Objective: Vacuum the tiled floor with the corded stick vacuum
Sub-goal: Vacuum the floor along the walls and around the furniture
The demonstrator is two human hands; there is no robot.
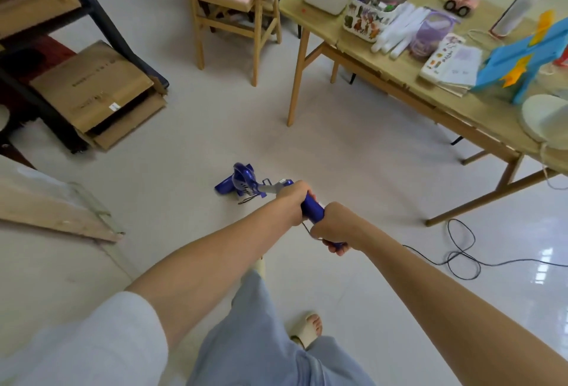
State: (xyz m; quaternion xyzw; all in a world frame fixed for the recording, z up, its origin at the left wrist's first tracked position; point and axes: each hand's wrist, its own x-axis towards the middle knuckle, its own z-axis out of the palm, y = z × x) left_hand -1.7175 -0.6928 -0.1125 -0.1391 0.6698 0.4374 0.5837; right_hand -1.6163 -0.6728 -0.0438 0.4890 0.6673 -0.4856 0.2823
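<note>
A blue corded stick vacuum [242, 184] points away from me, its floor head resting on the pale tiled floor [199, 127] in the middle of the room. My left hand [293, 199] is closed around the upper part of the blue handle. Just behind it, my right hand [332, 225] grips the handle's end. The black power cord [461, 253] trails from the handle to the right and loops on the tiles. The tube between head and handle is mostly hidden by my left hand.
A wooden table [384, 78] crowded with craft items stands at the right. A wooden chair [230, 1] is straight ahead. Flattened cardboard [92, 84] leans by a dark frame at the left. A low wooden board [55, 207] lies near left. My sandalled foot [307, 328] is below.
</note>
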